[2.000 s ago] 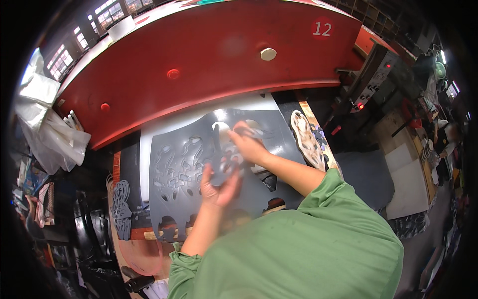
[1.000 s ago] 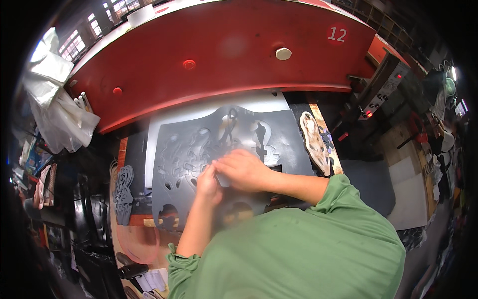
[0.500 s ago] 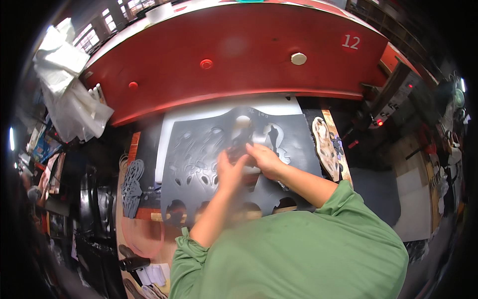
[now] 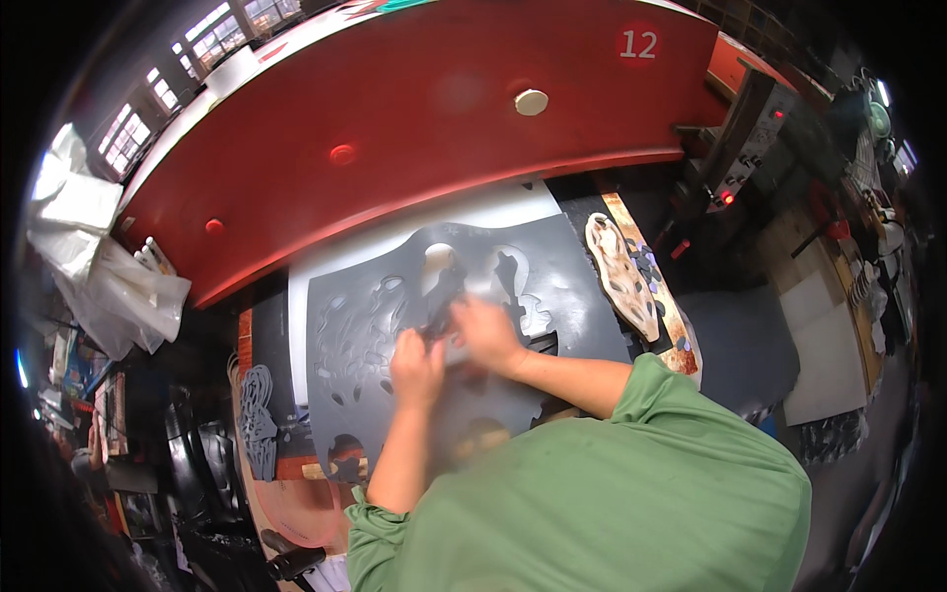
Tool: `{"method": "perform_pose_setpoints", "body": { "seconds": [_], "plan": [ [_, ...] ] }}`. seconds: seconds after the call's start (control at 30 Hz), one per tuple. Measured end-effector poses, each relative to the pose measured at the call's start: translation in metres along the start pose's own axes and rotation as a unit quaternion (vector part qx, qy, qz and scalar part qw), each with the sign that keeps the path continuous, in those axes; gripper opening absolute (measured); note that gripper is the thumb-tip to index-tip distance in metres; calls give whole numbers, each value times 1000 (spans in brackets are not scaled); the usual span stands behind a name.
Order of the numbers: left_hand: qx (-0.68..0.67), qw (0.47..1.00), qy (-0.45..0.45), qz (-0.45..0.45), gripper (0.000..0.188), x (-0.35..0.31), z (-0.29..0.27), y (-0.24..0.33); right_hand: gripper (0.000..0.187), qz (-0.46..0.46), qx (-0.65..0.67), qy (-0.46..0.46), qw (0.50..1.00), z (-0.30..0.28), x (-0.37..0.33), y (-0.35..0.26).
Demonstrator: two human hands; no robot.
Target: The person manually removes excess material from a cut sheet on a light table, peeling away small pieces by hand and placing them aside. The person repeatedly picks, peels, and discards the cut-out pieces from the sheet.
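Sheeting (image 4: 582,296), dark grey and die-cut, is lying over a white board (image 4: 513,202) in the head view. The upper end of its middle opening (image 4: 440,259) is showing pale, where a second ago looped strips were crossing it; that opening is probably becoming clearer. The left hand (image 4: 417,370) and right hand (image 4: 488,335) are sitting just beside each other near its lower end, no longer overlapping; blur is hiding whether either is pinching anything. Left-side cut-outs (image 4: 345,331) are looking mostly filled.

Bright paned windows (image 4: 122,138) upper L; grey flr (image 4: 831,508) lower R; lit tube lamp (image 4: 883,94) far R.
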State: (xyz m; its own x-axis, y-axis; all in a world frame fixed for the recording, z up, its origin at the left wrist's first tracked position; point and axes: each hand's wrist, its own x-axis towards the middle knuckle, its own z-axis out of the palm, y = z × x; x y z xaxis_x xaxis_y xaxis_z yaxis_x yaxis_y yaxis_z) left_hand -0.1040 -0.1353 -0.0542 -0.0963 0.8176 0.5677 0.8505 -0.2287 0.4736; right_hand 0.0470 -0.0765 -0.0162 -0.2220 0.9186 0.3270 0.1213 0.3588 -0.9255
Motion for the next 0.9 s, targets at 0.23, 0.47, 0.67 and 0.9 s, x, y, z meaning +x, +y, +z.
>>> {"method": "perform_pose_setpoints", "body": {
  "seconds": [0.23, 0.47, 0.67, 0.9],
  "plan": [
    [-59, 994, 1, -93, 14, -6, -10, -23, 35, 69, 112, 61, 989, -39, 40, -9],
    [-237, 915, -33, -323, 16, -13, -17, -40, 27, 145, 378, 166, 899, -65, 79, -6],
    [-14, 993, -24, -111, 17, -24, 1, -42, 27, -73, 441, -40, 894, -50, 84, -84],
    [-76, 991, -34, -102, 39, -27, -13, -40, 29, -229, 434, 104, 865, -59, 110, -172]
  ]
}}
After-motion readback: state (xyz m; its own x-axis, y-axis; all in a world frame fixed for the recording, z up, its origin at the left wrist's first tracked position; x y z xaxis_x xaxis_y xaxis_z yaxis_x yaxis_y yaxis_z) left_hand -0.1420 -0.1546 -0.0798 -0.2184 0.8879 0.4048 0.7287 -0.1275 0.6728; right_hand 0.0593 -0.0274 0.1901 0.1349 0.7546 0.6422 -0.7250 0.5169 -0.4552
